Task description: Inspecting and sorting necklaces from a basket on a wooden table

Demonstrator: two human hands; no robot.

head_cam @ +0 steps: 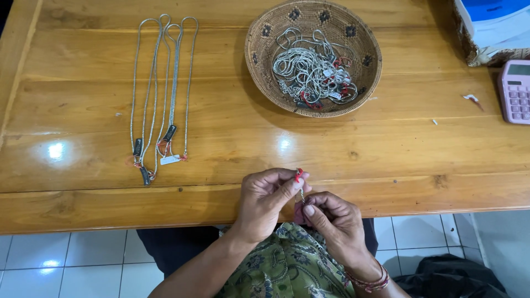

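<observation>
My left hand (266, 201) pinches a small red thread (298, 174) at the top of a thin silver chain end (302, 195). Just below and to the right, my right hand (334, 221) pinches the lower part of the same chain; both hands sit at the near edge of the wooden table (386, 149). Three silver chain necklaces (163, 94) with small tags lie stretched out side by side on the left of the table. A round woven basket (259, 55) at the back holds a heap of several silver chains (312, 69) with red threads.
A pink calculator (516, 91) lies at the right edge. A woven box with blue and white items (491, 27) stands at the back right corner. Small scraps (471, 98) lie on the table near it. White tiled floor (66, 265) and a dark bag (450, 278) lie below.
</observation>
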